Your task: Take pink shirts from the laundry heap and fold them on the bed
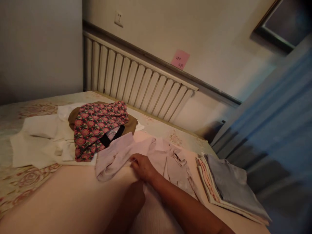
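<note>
Pinching the lilac shirt (156,156) mid-frame, the nearly closed right hand (143,166) should tug gently; the left hand (135,195), shadowed below, has unclear opening and hold.

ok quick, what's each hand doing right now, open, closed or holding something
Left hand: can't tell; its fingers are hidden in shadow.
Right hand: closed, fingertips pinching the pale lilac shirt.

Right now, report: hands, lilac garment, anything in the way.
Right grip pinching lilac garment. Left grip nearer, hold unclear. Lilac garment spread out, creased. Patterned cloth crowding its left end.
</note>
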Demonstrator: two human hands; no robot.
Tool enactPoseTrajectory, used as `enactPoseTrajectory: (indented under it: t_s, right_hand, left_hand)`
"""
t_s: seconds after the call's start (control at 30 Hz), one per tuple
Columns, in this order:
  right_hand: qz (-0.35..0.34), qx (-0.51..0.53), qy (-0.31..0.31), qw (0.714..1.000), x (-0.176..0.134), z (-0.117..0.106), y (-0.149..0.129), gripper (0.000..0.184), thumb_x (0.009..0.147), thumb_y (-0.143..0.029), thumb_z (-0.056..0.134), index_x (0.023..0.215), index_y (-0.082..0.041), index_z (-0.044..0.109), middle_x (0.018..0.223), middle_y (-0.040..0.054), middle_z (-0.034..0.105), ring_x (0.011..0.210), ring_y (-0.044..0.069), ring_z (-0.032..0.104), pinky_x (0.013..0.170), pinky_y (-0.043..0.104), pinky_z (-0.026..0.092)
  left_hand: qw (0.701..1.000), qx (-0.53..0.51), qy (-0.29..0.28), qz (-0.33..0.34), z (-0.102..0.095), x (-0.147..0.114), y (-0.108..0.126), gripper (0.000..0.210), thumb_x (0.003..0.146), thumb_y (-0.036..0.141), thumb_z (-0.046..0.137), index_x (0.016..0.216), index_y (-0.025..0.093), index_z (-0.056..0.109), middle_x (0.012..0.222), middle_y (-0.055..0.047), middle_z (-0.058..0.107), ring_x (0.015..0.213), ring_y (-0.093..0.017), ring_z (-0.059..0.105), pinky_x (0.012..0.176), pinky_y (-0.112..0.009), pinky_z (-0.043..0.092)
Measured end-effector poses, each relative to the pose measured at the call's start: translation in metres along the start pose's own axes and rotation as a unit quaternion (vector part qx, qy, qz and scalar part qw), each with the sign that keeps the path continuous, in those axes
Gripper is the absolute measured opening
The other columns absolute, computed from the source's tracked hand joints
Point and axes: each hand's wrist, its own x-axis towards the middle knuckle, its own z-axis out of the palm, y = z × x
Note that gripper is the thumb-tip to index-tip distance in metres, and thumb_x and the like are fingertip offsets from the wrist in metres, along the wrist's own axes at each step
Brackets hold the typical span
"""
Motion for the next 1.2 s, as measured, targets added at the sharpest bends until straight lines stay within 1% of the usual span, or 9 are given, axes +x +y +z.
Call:
enactPoseTrajectory:
  t_s: [0.1,0.17,0.3,0.4,0.53,0.7,0.83,1.03,1.2]
  right_hand:
    - [0.057,-0.016,0.059,0.997,-0.041,-0.028,0.028,0.025,0.076,-0.008,0.052,0.094,-0.02,0.065,0.095,0.0028,0.07,0.088,0.016,0.062,0.084,0.025,0.046]
    - [0.107,-0.042,0.105,0.988,-0.075,-0.047,0.046,0.021,0.076,-0.01,0.049,0.085,-0.019,0.065,0.084,0.0032,0.068,0.08,0.017,0.061,0.078,0.026,0.046]
    - [0.185,-0.1,0.172,0.962,-0.147,-0.075,0.071,0.021,0.08,-0.016,0.046,0.087,-0.019,0.066,0.084,0.0052,0.068,0.079,0.019,0.062,0.076,0.029,0.047]
    - [0.223,-0.109,0.187,0.95,-0.192,-0.078,0.073,0.025,0.081,-0.019,0.047,0.096,-0.018,0.068,0.093,0.0087,0.07,0.086,0.022,0.065,0.081,0.032,0.049]
    - [0.205,-0.108,0.172,0.957,-0.23,-0.062,0.066,0.037,0.078,-0.023,0.057,0.114,-0.021,0.065,0.114,0.0113,0.068,0.107,0.024,0.063,0.096,0.038,0.049]
    - [0.158,-0.187,0.127,0.961,-0.24,-0.041,0.062,0.048,0.077,-0.02,0.062,0.124,-0.021,0.062,0.13,0.0123,0.062,0.124,0.029,0.055,0.107,0.047,0.042]
    - [0.156,-0.23,0.122,0.953,-0.226,-0.045,0.058,0.042,0.078,-0.007,0.049,0.113,-0.021,0.068,0.118,0.0115,0.068,0.112,0.025,0.061,0.099,0.042,0.047]
    - [0.166,-0.221,0.116,0.954,-0.213,-0.059,0.043,0.034,0.08,-0.007,0.043,0.1,-0.019,0.068,0.095,0.0086,0.069,0.093,0.021,0.063,0.084,0.031,0.047]
    - [0.137,-0.215,0.106,0.961,-0.222,-0.053,0.033,0.03,0.078,-0.008,0.044,0.095,-0.021,0.065,0.09,0.0063,0.067,0.088,0.021,0.061,0.078,0.029,0.045]
  left_hand:
    - [0.999,-0.028,-0.033,0.006,-0.008,-0.002,-0.002,0.051,0.075,0.002,0.042,0.12,0.019,0.061,0.109,-0.009,0.073,0.102,-0.019,0.067,0.084,-0.026,0.046]
    - [0.999,-0.024,-0.031,0.005,-0.011,-0.003,-0.005,0.054,0.074,0.001,0.042,0.122,0.02,0.06,0.116,-0.009,0.071,0.108,-0.018,0.065,0.087,-0.026,0.045]
    - [1.0,0.017,-0.015,0.015,-0.011,-0.006,-0.01,0.055,0.075,0.002,0.043,0.125,0.019,0.058,0.122,-0.01,0.067,0.115,-0.02,0.061,0.094,-0.028,0.043]
    - [0.996,0.074,0.047,0.015,-0.012,-0.009,-0.007,0.044,0.083,0.011,0.042,0.123,0.018,0.058,0.116,-0.011,0.068,0.111,-0.023,0.062,0.092,-0.032,0.044]
    - [0.984,0.095,0.148,0.032,-0.013,-0.01,0.001,0.038,0.092,0.018,0.033,0.122,0.018,0.056,0.119,-0.012,0.063,0.111,-0.021,0.06,0.092,-0.03,0.044]
    - [0.981,0.065,0.156,0.091,-0.008,-0.005,0.006,0.039,0.092,0.018,0.032,0.122,0.015,0.057,0.121,-0.012,0.064,0.111,-0.02,0.06,0.096,-0.032,0.045]
    - [0.984,0.03,0.134,0.117,-0.003,-0.002,0.011,0.039,0.088,0.016,0.038,0.121,0.017,0.06,0.125,-0.01,0.065,0.117,-0.019,0.058,0.105,-0.034,0.041]
    - [0.982,0.02,0.139,0.127,0.0,0.004,0.009,0.038,0.087,0.016,0.039,0.119,0.017,0.061,0.121,-0.009,0.067,0.113,-0.019,0.06,0.102,-0.032,0.043]
    - [0.984,0.048,0.154,0.071,-0.002,0.01,0.002,0.035,0.09,0.017,0.038,0.118,0.015,0.058,0.119,-0.012,0.064,0.113,-0.02,0.058,0.099,-0.032,0.042]
